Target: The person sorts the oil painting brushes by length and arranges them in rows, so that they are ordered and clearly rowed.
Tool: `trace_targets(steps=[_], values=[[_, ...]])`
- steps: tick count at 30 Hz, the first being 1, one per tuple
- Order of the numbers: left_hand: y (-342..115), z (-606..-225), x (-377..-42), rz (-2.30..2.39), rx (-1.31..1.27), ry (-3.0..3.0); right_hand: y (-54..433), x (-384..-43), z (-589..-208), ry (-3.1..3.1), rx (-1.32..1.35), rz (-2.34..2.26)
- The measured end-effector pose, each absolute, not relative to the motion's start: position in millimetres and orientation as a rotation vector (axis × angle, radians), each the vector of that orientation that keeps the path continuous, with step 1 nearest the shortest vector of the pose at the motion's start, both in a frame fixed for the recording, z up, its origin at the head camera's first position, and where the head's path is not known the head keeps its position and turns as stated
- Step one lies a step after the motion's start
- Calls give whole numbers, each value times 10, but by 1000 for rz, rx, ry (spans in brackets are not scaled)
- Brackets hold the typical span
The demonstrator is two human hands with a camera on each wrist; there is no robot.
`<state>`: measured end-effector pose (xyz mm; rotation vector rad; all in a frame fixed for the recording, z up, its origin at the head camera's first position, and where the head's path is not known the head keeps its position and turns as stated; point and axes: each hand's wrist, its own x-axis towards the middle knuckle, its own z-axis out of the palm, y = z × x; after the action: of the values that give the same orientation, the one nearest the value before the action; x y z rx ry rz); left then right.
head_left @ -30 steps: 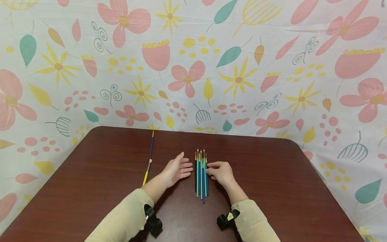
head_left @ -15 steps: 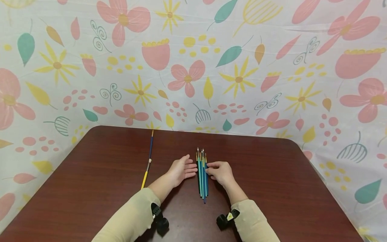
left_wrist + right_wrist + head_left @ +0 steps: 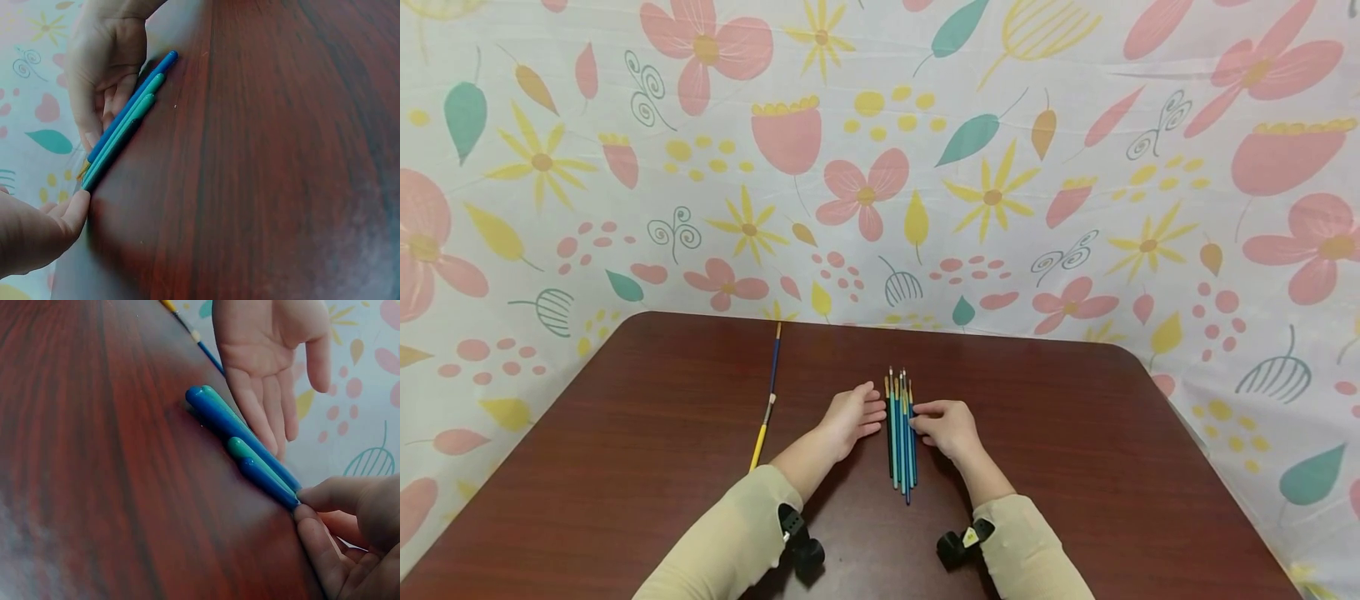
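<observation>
A bundle of slim paintbrushes [image 3: 900, 442] lies lengthwise on the dark wooden table [image 3: 1037, 467], bristles pointing away. Their handles are blue, turquoise and dark green. At the left side of the bundle is my left hand [image 3: 850, 419], its fingers stretched out toward the dark green brush; whether they touch it is unclear. My right hand [image 3: 951, 429], with bent fingers, pinches the rightmost blue paintbrush [image 3: 265, 481] between thumb and forefinger. In the left wrist view, the handle ends [image 3: 150, 99] sit at uneven lengths. The fingers hide the bristle ends in the right wrist view.
Left of the hands, a yellow-handled paintbrush [image 3: 762, 442] and a blue-handled paintbrush [image 3: 775, 358] lie end to end in a line, reaching the table's far edge. Behind the table hangs a floral cloth [image 3: 865, 167]. Black wrist cameras sit under both sleeves.
My left hand has moved right to the bundle, and the left-side brushes have shifted closer to the others. It has since drawn back slightly. The right hand has stayed in place.
</observation>
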<state>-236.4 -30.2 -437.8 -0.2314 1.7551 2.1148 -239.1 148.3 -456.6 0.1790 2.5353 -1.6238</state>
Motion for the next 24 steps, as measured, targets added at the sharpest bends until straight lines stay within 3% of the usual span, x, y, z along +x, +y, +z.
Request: trace_targets(steps=[24], values=[[-345,-4424,-2391,2150,-235,1738,1461,-2397,-4576,2592,150,-1558]])
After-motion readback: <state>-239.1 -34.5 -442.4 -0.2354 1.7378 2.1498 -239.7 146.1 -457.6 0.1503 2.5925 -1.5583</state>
